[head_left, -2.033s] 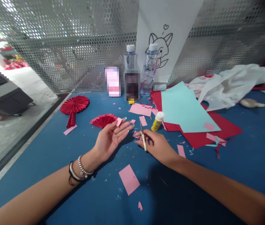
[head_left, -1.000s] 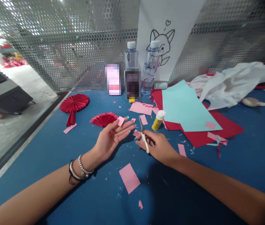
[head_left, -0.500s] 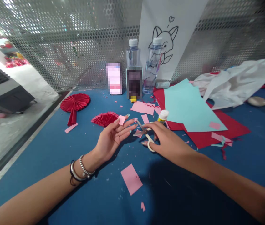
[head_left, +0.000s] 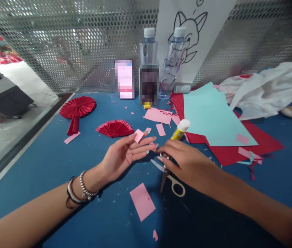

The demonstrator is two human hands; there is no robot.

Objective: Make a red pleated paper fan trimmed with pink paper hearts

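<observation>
My left hand (head_left: pixel 120 156) lies palm up above the blue table, its thumb and forefinger pinching a small pink paper piece (head_left: pixel 139 136). The other fingers stretch to the right. From my right hand (head_left: pixel 189 160) hang white-handled scissors (head_left: pixel 164 173), one loop at my fingers, the other loop free, blades apart and pointing left and down. My right fingertips are close to the left ones, near a small pink scrap (head_left: pixel 153 146); whether they touch it is unclear. A glue stick (head_left: pixel 180 129) stands tilted just behind the right hand. A pink paper rectangle (head_left: pixel 142 202) lies below the hands.
A red folded fan (head_left: pixel 114 128) and a round red fan (head_left: pixel 78 107) lie to the left. Two phones, one a pink-screened phone (head_left: pixel 125 79), lean before water bottles (head_left: pixel 170 69). Light blue paper (head_left: pixel 210 119), red paper (head_left: pixel 259 139) and a white plastic bag (head_left: pixel 262 91) are at right.
The scissors have swung downward in my right hand, one loop now free of the fingers. The right fingertips have come nearer the left ones. My left hand still pinches the pink piece.
</observation>
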